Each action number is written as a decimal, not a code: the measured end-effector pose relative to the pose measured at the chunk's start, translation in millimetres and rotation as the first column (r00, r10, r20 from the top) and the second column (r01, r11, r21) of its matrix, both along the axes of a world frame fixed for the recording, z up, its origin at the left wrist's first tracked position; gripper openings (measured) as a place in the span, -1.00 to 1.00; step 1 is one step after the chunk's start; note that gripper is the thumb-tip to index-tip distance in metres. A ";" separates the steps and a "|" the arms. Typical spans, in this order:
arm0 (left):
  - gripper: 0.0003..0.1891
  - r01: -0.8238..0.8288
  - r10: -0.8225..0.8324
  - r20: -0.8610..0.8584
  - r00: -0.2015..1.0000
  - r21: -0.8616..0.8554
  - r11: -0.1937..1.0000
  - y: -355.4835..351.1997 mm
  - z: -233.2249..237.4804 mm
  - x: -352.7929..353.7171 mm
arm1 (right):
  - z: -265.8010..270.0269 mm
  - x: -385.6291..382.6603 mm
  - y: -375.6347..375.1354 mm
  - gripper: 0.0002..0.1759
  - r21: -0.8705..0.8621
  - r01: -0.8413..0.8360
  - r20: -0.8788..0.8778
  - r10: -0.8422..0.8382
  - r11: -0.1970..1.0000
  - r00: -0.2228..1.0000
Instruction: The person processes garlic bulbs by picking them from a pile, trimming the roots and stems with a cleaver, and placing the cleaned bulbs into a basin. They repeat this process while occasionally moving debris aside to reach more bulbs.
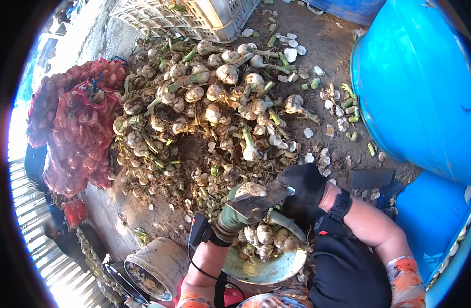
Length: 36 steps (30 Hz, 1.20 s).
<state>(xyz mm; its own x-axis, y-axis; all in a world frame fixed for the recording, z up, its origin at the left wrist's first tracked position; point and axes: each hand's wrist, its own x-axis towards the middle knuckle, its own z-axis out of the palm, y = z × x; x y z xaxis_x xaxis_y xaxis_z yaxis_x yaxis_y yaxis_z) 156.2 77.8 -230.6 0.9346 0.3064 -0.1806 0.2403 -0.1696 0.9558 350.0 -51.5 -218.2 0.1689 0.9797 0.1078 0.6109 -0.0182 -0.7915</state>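
Observation:
My left hand [230, 218], in a green glove, is closed around a garlic bulb [251, 190] at the lower middle. My right hand [304, 187], in a black glove, grips a wide dark blade [257, 203] that lies across the lower side of that bulb. Just below my hands, a pale green bowl [268, 274] holds several garlic bulbs [265, 235]. A curved grey-green piece [287, 224] reaches over the bowl's right part. Beyond my hands a large heap of garlic with stalks [212, 113] covers the ground.
Red net sacks [81, 133] stand at the left, and a white crate [215, 20] at the top. A blue barrel [420, 87] and a blue tub [435, 220] are at the right. A dirty white bucket [163, 264] lies tilted at lower left. Someone in dark clothing [68, 238] is at far left.

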 end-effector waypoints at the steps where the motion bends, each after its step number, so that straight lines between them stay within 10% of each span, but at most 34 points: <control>1: -0.62 0.017 -0.019 0.059 0.998 0.040 0.999 1.6 -0.3 -2.1 | 0.1 -2.0 1.4 -0.87 -0.022 -0.007 0.007 0.007 1.000 1.000; 4: -0.54 0.105 -0.108 -0.072 0.992 -0.050 0.993 5.6 -15.4 -25.0 | -2.2 -5.0 0.6 -0.88 -0.057 -0.020 0.002 0.020 0.998 1.000; 5: -0.53 -0.253 0.145 -0.210 0.967 -0.718 0.648 6.3 8.8 -18.4 | -4.4 -5.6 0.2 -0.87 -0.074 -0.032 -0.010 0.032 0.997 0.999; 6: -0.52 -0.449 0.208 -0.470 0.858 -0.882 -0.144 7.1 32.5 -12.4 | -19.6 2.2 -3.7 -0.85 -0.275 0.008 0.055 0.007 0.961 0.998; 7: -0.54 -0.432 0.117 -0.421 0.900 -0.896 0.102 15.3 53.7 -19.8 | -37.8 16.4 -12.5 -0.82 -0.463 0.066 0.122 -0.011 0.884 0.992; 8: -0.49 -0.202 0.144 -0.146 0.979 -0.568 0.798 15.7 69.3 -15.9 | -38.2 33.0 -19.3 -0.79 -0.650 0.095 0.134 -0.008 0.754 0.991; 10: -0.49 -0.439 0.303 -0.334 0.893 -0.799 0.412 30.1 70.3 -19.1 | -23.8 37.6 -33.2 -0.82 -0.481 0.241 0.215 -0.153 0.843 0.965; 11: -0.38 -0.373 0.385 -0.012 0.923 -0.284 0.883 29.2 51.0 -11.5 | -14.2 35.2 -29.0 -0.83 -0.428 0.239 0.151 -0.192 0.872 0.970; 14: -0.20 -0.208 0.556 0.095 0.826 -0.865 0.457 44.5 48.4 13.2 | 10.2 23.0 -17.0 -0.84 -0.259 0.175 -0.035 -0.191 0.950 0.981; 17: -0.36 -0.330 0.782 -0.155 0.604 -0.942 0.068 36.0 54.0 39.9 | 43.2 2.1 -8.7 -0.83 -0.164 -0.035 -0.235 -0.004 0.986 0.972; 18: -0.45 -0.145 0.805 -0.087 0.587 -0.989 -0.001 36.2 49.6 46.9 | 50.9 -0.7 -4.5 -0.82 -0.171 -0.187 -0.291 0.131 0.967 0.948; 21: -0.50 -0.111 0.850 -0.251 0.463 -0.968 -0.226 24.1 43.3 51.6 | 34.6 -17.3 -0.2 -0.82 -0.117 -0.082 -0.318 0.041 0.990 0.947; 32: -0.88 -0.123 0.854 -0.003 0.520 -0.990 0.071 -26.1 20.5 49.5 | 2.8 -9.6 5.2 -0.83 -0.313 0.306 -0.288 -0.397 0.899 0.872; 36: -0.82 -0.361 0.872 -0.190 0.450 -0.932 -0.016 -38.4 36.2 54.6 | 0.7 -9.7 2.9 -0.79 -0.361 0.319 -0.325 -0.439 0.876 0.838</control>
<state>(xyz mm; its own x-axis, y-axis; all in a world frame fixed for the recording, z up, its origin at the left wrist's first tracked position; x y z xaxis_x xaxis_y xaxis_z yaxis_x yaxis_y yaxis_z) 210.8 39.3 -194.4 0.4576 0.7223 -0.5185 -0.6108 0.6792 0.4070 340.3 -48.6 -217.5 0.5021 0.8057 -0.3141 0.1552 -0.4413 -0.8838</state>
